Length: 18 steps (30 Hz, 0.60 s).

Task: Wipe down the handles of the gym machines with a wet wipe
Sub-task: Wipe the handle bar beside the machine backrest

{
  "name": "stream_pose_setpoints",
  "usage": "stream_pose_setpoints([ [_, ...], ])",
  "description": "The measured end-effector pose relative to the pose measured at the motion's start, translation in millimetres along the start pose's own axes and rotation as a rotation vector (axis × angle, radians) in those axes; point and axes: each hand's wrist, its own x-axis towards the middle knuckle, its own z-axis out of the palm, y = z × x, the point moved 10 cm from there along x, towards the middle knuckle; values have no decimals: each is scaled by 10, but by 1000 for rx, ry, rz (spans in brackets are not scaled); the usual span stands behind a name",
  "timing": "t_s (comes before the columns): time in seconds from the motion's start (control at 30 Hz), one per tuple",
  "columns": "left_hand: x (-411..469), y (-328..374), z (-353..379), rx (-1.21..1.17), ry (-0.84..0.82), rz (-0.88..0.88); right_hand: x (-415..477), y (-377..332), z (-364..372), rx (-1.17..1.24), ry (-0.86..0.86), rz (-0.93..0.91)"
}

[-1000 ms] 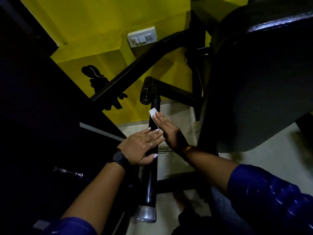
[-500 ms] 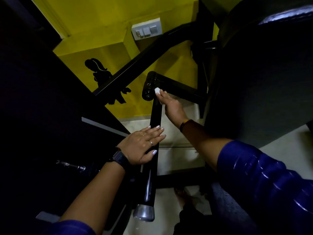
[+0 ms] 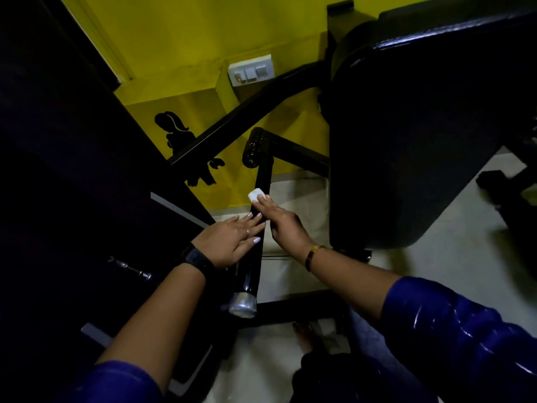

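Black and glossy, the handle [image 3: 255,251] is the landmark: a long bar running from a silver end cap [image 3: 242,304] near the person up to a pivot [image 3: 253,149] below the yellow wall [image 3: 189,53]. Left of it, the left hand [image 3: 229,242] lies flat with fingers spread and open, fingertips resting across the bar to steady it and gripping nothing. On the bar just above those fingertips sits the wipe [image 3: 255,195], a small white folded pad, pressed down by the right hand [image 3: 283,225], whose fingers are stretched over it rather than curled; whether the thumb pinches it from beneath I cannot tell. Right of the bar hangs a large dark seat pad [image 3: 421,141]. The likely risk is that the pad, being so small and held only by flat fingertips, slides out or bunches on the slick surface, so bare fingers rub the bar instead. Only the top face seems covered, so the underside could be missed.
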Motion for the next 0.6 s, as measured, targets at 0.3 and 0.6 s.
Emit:
stream_pose_setpoints([
  [0.3,-520,467,-10,30,-64,-5,-291,-452,0,-36,-27,-94],
  [0.6,-722,599,-185,154,308,31,-640,-581,-83,-2,14,-36],
])
